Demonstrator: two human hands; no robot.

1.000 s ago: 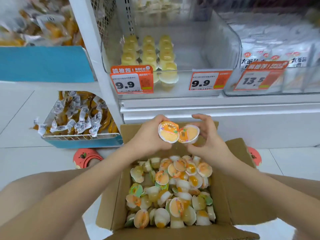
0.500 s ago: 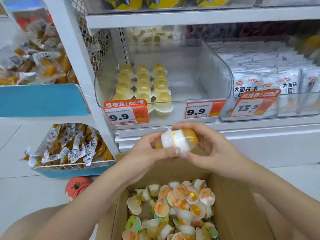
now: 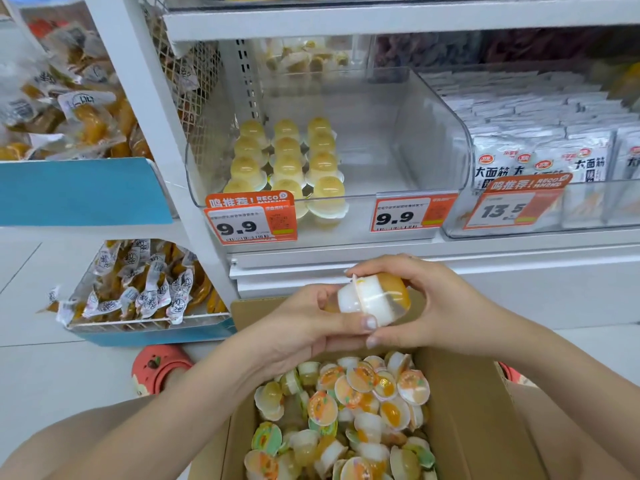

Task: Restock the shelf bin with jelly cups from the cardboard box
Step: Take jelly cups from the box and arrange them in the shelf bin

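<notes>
You hold paired jelly cups over the open brown cardboard box (image 3: 478, 427), below the clear plastic shelf bin (image 3: 398, 161).

The bin carries three rows of yellow domed jelly cups (image 3: 287, 161) at its left. Your left hand (image 3: 304, 327) and right hand (image 3: 436, 306) both curl round two orange-and-white jelly cups (image 3: 374, 299), apparently pressed lid to lid. Loose cups (image 3: 346, 420) fill the box.
</notes>
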